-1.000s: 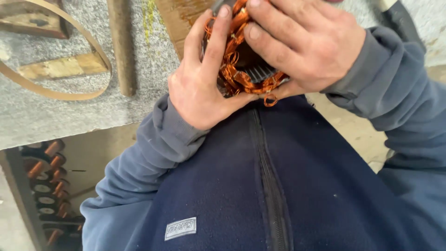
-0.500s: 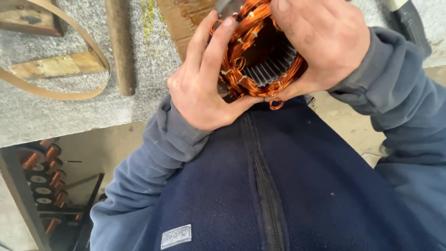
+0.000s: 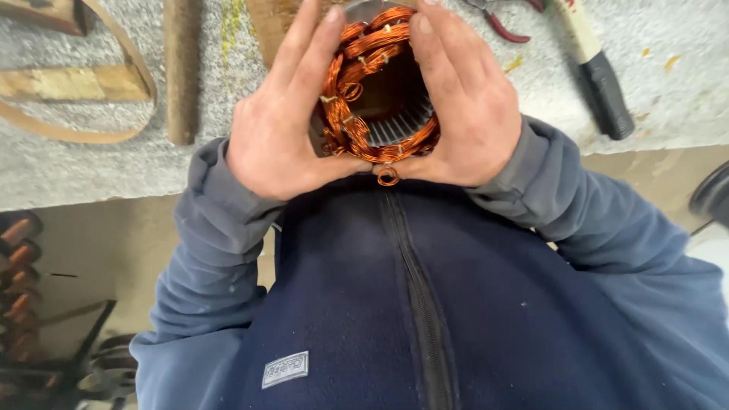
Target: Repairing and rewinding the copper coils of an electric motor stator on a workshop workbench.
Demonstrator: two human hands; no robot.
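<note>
A motor stator (image 3: 380, 99) with orange copper windings and a slotted steel core sits between both palms, close to my chest over the bench edge. My left hand (image 3: 285, 129) cups its left side, fingers stretched up along the coils. My right hand (image 3: 467, 114) presses on the right side, thumb under the winding ring. A small loop of copper wire (image 3: 388, 176) hangs from the lower rim. The stator's open bore faces me; its far end is hidden.
The grey stone bench (image 3: 114, 167) carries a wooden stick (image 3: 181, 72), a bent wooden strip (image 3: 76, 133), red-handled pliers (image 3: 505, 26) and a black-handled tool (image 3: 604, 83). Below left, a rack of copper coils (image 3: 19, 258) stands on the floor.
My right hand slid off the stator's front to its right side, uncovering the bore. Both hands now flank the stator, which has tilted toward me.
</note>
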